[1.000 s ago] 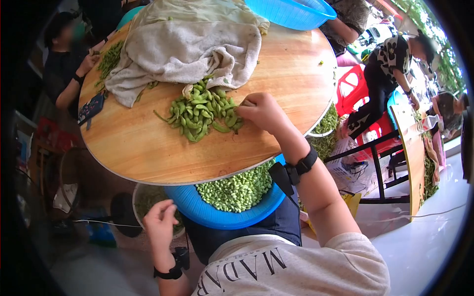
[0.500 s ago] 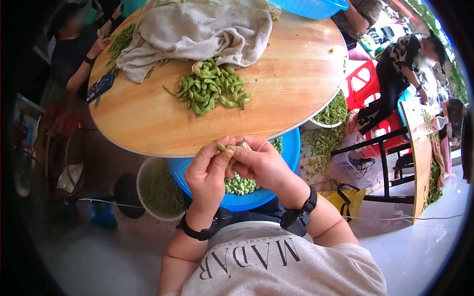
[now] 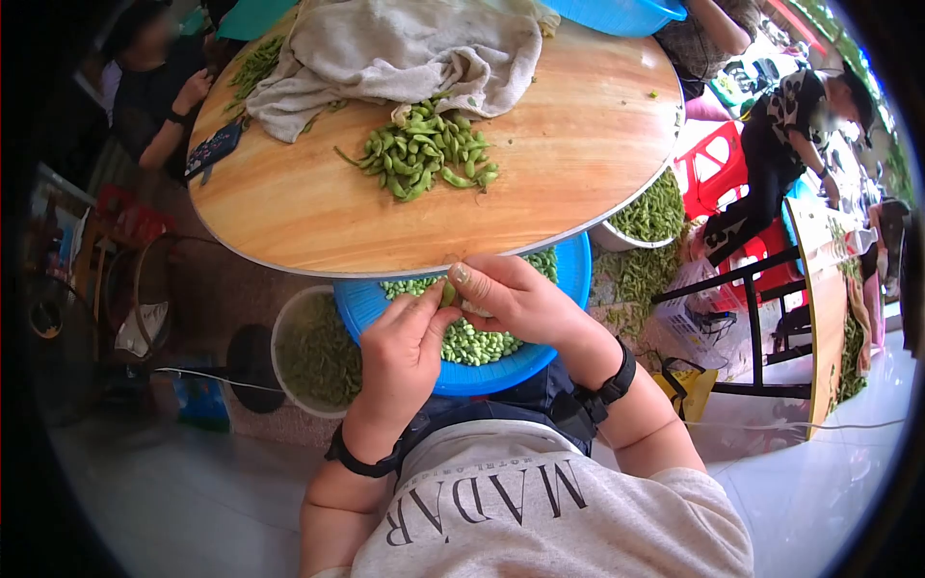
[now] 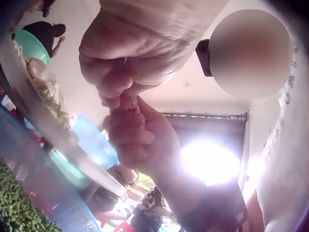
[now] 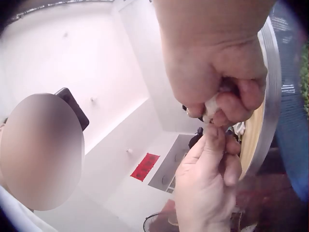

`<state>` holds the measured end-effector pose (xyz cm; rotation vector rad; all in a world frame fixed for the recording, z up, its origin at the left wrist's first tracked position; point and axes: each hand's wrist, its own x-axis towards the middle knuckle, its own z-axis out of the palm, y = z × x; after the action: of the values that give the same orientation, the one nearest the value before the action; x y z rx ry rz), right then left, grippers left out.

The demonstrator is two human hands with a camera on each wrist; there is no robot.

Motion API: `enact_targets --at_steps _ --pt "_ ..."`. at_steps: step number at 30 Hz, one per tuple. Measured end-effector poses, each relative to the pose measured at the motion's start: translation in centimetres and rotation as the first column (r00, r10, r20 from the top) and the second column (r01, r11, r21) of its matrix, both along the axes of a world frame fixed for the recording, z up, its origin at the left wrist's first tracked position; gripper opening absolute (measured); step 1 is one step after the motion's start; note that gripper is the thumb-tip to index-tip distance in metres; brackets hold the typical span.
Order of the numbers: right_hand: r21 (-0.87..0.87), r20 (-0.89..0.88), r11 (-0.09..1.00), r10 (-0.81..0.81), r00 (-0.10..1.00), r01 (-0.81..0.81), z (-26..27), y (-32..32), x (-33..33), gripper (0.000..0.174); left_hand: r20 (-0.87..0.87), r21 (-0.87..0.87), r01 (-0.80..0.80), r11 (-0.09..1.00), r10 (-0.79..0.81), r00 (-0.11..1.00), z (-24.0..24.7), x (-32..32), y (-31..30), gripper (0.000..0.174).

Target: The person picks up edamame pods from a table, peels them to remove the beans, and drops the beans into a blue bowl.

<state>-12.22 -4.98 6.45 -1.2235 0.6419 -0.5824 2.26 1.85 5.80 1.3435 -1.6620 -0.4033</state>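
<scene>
Both hands meet above the blue basin point(image 3: 570, 289), close to the table's near edge. A green pod point(image 3: 447, 293) is pinched between thumb and finger of my left hand point(image 3: 397, 349). My right hand point(image 3: 525, 306) touches the pod's other side, its fingers curled round something pale that shows in the right wrist view point(image 5: 211, 106). Shelled green beans point(image 3: 474, 345) lie in the basin under the hands. On the wooden table point(image 3: 318, 223) sits a heap of green pods point(image 3: 416, 154), beside a crumpled grey cloth point(image 3: 395, 53).
A white bucket point(image 3: 279, 358) with green pods or husks stands left of the basin, another bucket point(image 3: 626, 241) to its right. A phone point(image 3: 214, 150) lies at the table's left edge. A blue basket point(image 3: 617, 17) sits at the far edge. Other people are around.
From the pod heap my right hand came back toward me, and my left hand rose to meet it over the basin. Since half a second ago both hands have shifted only slightly.
</scene>
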Motion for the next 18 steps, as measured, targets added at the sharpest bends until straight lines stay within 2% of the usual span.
enact_targets --at_steps 3,6,8,11,13,15,18 --pt "-0.029 -0.024 0.999 -0.024 0.999 0.023 0.1 0.3 0.3 0.034 0.081 -0.025 -0.003 1.000 0.005 0.997 0.3 -0.1 0.2 0.022" --pt "0.068 -0.029 0.996 -0.057 0.998 0.059 -0.1 0.5 0.7 0.028 0.102 -0.032 -0.015 0.999 0.018 0.995 0.2 -0.1 0.3 0.022" --pt "-0.031 -0.051 0.997 -0.068 0.996 0.067 -0.6 0.5 0.8 0.026 0.079 -0.007 -0.004 1.000 0.004 0.997 -0.3 0.0 0.4 0.023" --pt "-0.081 -0.051 0.992 -0.096 0.994 0.092 -0.8 1.0 0.8 0.024 -0.011 -0.038 -0.016 0.999 0.016 1.000 -0.9 -0.1 0.4 0.018" --pt "-0.090 -0.005 0.988 -0.128 0.992 0.128 -1.4 1.4 1.0 0.022 -0.177 0.082 -0.026 0.996 0.040 0.983 -1.4 -0.4 0.6 0.014" --pt "-0.206 -0.025 0.959 -0.206 0.978 0.196 -2.2 1.6 1.3 0.023 -0.344 0.210 0.019 0.977 0.056 0.937 -2.3 -0.7 0.5 0.017" --pt "-0.337 -0.060 0.903 -0.301 0.952 0.265 -2.2 1.9 1.6 0.025 -0.508 0.194 0.016 0.981 0.086 0.857 -4.4 -1.6 0.0 0.016"
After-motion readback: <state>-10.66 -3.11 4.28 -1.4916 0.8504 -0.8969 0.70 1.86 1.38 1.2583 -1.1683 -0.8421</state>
